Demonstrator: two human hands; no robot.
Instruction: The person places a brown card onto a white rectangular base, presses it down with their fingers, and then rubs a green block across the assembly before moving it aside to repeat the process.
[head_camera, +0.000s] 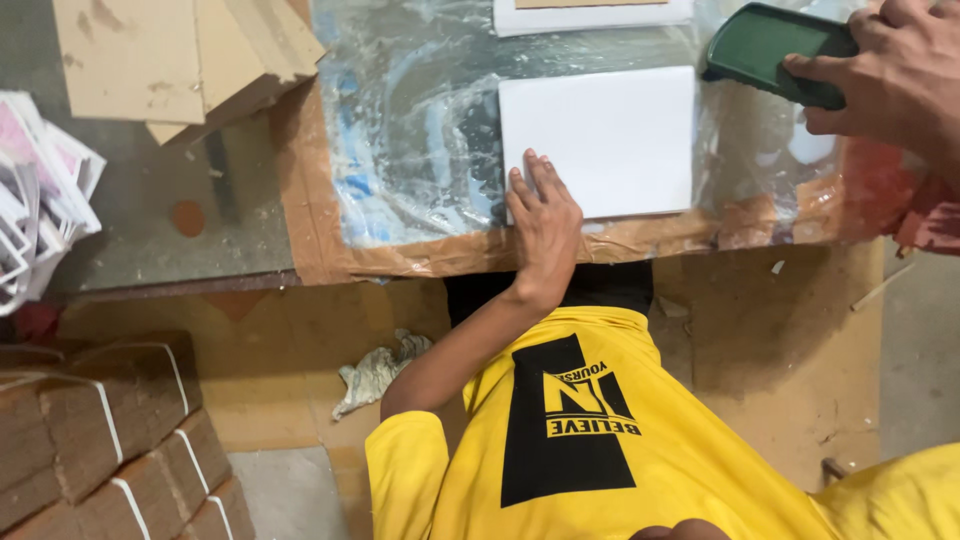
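Plastic sheeting (420, 120) is spread over the bench, and a white sheet (600, 140) is laid on it. The sheet's near left corner is pressed by the left hand (545, 225), fingers flat and open. Right of the sheet, a dark green pad (765, 45) is gripped by the right hand (895, 75). Left of the sheet, cardboard pieces (170, 60) are stacked; nothing is seen blocking either hand.

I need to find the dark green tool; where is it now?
In the head view, the dark green tool is at upper right, gripped by the right hand, just beyond the white sheet.
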